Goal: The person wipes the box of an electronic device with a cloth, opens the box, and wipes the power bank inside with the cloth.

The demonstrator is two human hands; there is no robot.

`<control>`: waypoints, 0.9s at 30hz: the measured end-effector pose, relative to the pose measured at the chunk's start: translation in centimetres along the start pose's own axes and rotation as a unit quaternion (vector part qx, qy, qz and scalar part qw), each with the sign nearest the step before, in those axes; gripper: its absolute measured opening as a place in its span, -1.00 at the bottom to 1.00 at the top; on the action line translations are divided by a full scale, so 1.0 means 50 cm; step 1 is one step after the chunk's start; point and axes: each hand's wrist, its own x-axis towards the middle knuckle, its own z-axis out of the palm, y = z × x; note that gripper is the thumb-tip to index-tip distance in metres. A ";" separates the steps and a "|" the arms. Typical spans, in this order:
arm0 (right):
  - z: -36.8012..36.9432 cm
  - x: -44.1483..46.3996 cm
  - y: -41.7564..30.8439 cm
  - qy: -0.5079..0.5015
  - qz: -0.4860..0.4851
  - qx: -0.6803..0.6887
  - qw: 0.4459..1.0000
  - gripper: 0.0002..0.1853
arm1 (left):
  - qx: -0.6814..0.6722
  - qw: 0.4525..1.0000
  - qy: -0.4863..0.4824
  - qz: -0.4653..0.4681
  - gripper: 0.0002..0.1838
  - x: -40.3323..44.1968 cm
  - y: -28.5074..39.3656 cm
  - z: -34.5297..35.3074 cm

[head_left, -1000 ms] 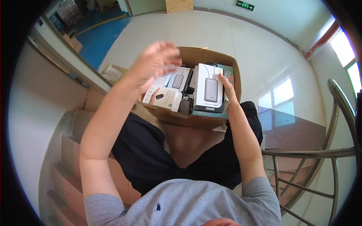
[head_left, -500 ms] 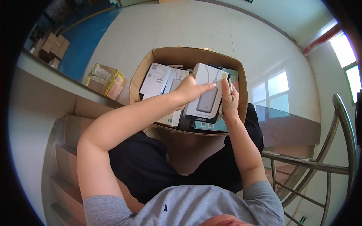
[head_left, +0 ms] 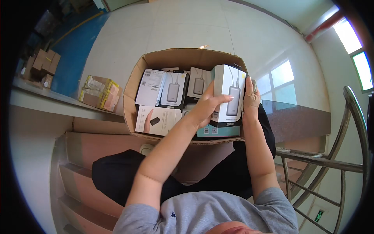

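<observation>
My left hand (head_left: 210, 107) grips the left side of a white power bank box (head_left: 229, 87), its thumb across the printed front. Against the box's right side lies my right hand (head_left: 251, 99), with fingers pointing up. A small greyish thing shows behind those fingers; I cannot make out what it is. The power bank box is raised over the right part of an open cardboard carton (head_left: 134, 84). Inside the carton are another power bank box (head_left: 173, 89), a smaller one (head_left: 198, 82), a white box with labels (head_left: 150, 86), a charger box (head_left: 156, 120) and a teal box (head_left: 218, 130).
A yellow-taped carton (head_left: 100, 93) stands beyond the ledge on the left. Brown cartons (head_left: 46, 62) are stacked farther off. Pink steps (head_left: 93, 152) run down at the left. A metal handrail (head_left: 327, 162) curves along the right, and my legs flank the carton.
The power bank box has turned more upright and shows its left side. My left forearm has swung inward, uncovering the charger box. The view has shifted slightly.
</observation>
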 end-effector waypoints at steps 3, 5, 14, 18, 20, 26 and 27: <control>0.001 -0.009 0.022 -0.024 -0.101 -0.052 0.993 -0.53 | -0.102 0.994 0.007 -0.032 -0.27 -0.022 -0.078 -0.018; 0.008 -0.022 0.038 -0.055 -0.197 -0.105 0.973 -0.54 | -0.202 0.977 0.022 -0.063 -0.25 -0.034 -0.119 -0.035; 0.042 -0.061 -0.016 -0.090 -0.353 -0.082 0.928 -0.48 | -0.081 0.988 0.111 0.075 -0.28 -0.025 -0.062 -0.053; 0.073 -0.097 -0.031 -0.257 -0.428 -0.063 0.864 -0.51 | -0.009 0.981 0.145 0.129 -0.27 -0.013 -0.109 -0.070; 0.098 -0.132 0.001 -0.262 -0.444 -0.138 0.846 -0.60 | 0.005 0.975 0.163 0.152 -0.26 -0.009 -0.146 -0.088; 0.082 -0.154 -0.022 -0.337 -0.438 -0.125 0.824 -0.61 | -0.190 0.966 0.129 0.119 -0.30 -0.035 -0.123 -0.119; 0.080 -0.160 -0.022 -0.352 -0.435 -0.125 0.819 -0.60 | -0.201 0.966 0.122 0.111 -0.28 -0.043 -0.116 -0.114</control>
